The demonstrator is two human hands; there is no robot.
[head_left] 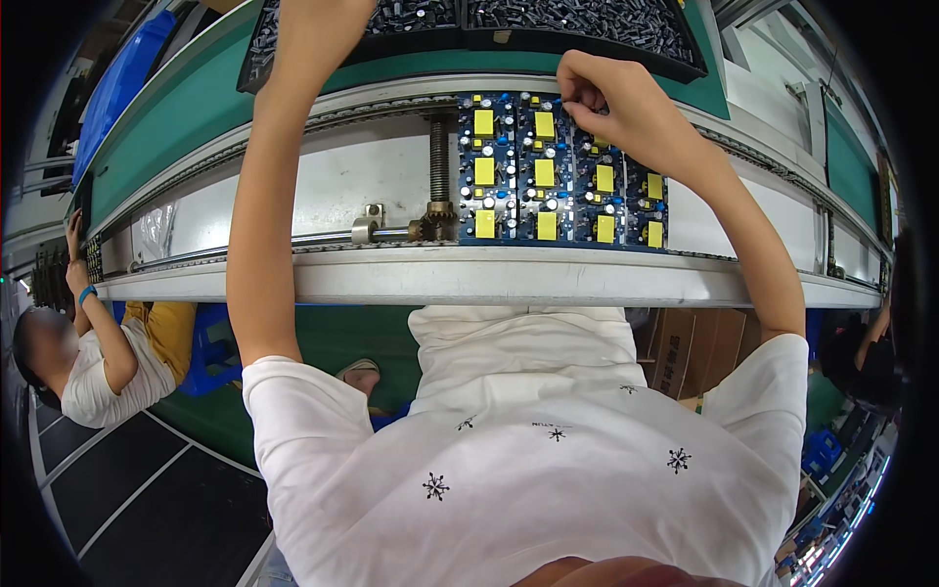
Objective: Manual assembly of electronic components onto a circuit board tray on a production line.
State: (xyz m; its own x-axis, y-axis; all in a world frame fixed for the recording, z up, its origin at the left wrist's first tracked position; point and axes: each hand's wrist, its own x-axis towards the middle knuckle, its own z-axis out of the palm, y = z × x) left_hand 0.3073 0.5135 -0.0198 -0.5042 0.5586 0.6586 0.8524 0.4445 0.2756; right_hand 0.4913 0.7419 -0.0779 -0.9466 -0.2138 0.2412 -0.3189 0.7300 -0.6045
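We see the right hand with its fingers pinched narrow at the top edge of the blue circuit board panel, which lies on the conveyor surface just under them (whether they grip a part, we cannot tell). The left hand reaches up into the black parts tray and out of view.

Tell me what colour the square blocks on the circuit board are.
Yellow square blocks on a blue circuit board, seen in the head view.
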